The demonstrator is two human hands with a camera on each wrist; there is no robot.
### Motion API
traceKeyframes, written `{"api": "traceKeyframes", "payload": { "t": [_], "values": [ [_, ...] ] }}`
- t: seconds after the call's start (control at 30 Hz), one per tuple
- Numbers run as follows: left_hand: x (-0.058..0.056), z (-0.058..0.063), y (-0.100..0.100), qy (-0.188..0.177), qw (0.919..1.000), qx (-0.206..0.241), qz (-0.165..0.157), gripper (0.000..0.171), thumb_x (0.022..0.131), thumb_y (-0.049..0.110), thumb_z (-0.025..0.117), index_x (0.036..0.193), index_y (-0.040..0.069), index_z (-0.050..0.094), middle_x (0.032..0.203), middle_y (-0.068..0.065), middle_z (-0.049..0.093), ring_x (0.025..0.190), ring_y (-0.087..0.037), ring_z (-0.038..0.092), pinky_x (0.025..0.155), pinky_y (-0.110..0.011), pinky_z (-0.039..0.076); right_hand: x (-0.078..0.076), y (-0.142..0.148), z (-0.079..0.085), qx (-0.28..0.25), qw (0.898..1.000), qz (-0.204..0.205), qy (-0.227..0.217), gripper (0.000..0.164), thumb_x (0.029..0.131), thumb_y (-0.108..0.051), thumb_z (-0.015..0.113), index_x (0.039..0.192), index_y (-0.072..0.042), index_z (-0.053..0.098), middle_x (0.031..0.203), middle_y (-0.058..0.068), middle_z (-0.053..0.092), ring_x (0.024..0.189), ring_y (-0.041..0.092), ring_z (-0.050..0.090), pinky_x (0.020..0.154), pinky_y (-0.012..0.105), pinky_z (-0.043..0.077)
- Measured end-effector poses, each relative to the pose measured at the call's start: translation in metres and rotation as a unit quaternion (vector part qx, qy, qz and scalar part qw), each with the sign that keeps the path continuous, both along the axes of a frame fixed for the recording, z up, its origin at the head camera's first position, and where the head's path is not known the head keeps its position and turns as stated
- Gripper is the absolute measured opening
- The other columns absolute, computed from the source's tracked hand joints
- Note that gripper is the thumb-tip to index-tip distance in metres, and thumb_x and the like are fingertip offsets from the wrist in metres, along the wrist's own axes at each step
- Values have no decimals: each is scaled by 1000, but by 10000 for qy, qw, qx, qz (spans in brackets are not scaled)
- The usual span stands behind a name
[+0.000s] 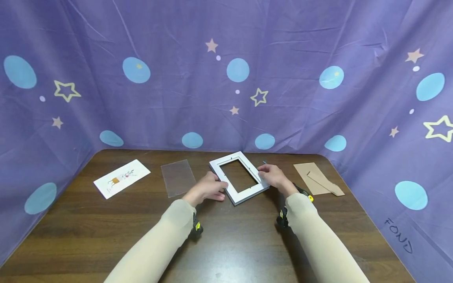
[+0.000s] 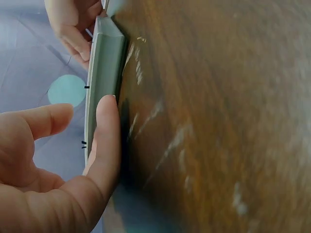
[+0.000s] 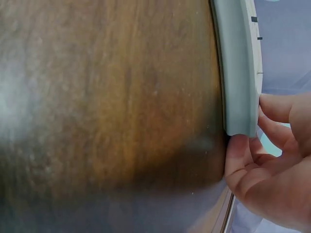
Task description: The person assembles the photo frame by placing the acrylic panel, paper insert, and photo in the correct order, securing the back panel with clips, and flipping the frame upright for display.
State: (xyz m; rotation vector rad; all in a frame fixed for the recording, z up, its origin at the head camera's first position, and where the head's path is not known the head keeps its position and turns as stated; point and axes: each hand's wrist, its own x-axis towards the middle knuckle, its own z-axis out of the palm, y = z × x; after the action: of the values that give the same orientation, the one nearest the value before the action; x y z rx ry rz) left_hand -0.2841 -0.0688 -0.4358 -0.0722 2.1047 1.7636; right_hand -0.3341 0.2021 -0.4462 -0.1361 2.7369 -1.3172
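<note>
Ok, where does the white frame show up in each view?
Head: the white frame lies just right of centre, below mid-height.
Left wrist: edge-on, upper part, left of centre.
Right wrist: edge-on, upper right.
Shared landmark: the brown wooden table, visible in all three.

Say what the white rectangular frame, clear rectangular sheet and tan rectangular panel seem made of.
White rectangular frame: perhaps satin-painted wood or plastic; smooth, no grain visible.
Clear rectangular sheet: transparent glass or plastic; the tabletop shows through.
Tan rectangular panel: probably matte cardboard or fibreboard; dull, even brown.
</note>
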Motion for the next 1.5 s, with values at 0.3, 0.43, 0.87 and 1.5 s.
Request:
{"api": "traceKeyframes", "payload": {
  "t": [0.3,0.43,0.87,1.5],
  "values": [
    [-3,-5,1,53,10000,-10,-5,63,94,-3,66,142,-12,25,85,-15,63,58,-14,64,59,-25,65,1,1,1,16,9993,365,-113,33,106,-8,57,132,11,63,126,26,67,112,31,60,92,32,50],
    [-6,-7,-3,-16,9999,133,-59,63,96,-5,65,142,-10,23,82,-14,62,59,-14,66,60,-25,65,4,0,2,71,9991,397,-99,32,106,-9,58,130,10,63,124,25,68,109,30,60,89,32,50],
    [-11,-10,-18,-239,9987,334,-300,60,97,-8,65,141,-6,23,93,-18,62,67,-20,70,68,-29,67,15,-4,2,137,9982,478,-329,27,108,-11,59,131,2,60,108,15,64,91,23,59,74,30,52],
    [6,1,-26,-113,9967,-214,-769,58,99,-4,66,140,-5,24,86,-16,62,66,-19,67,65,-27,66,40,-5,7,-625,9866,763,-1299,26,106,-3,60,127,6,47,92,12,54,75,21,63,65,34,64]
  ]
}}
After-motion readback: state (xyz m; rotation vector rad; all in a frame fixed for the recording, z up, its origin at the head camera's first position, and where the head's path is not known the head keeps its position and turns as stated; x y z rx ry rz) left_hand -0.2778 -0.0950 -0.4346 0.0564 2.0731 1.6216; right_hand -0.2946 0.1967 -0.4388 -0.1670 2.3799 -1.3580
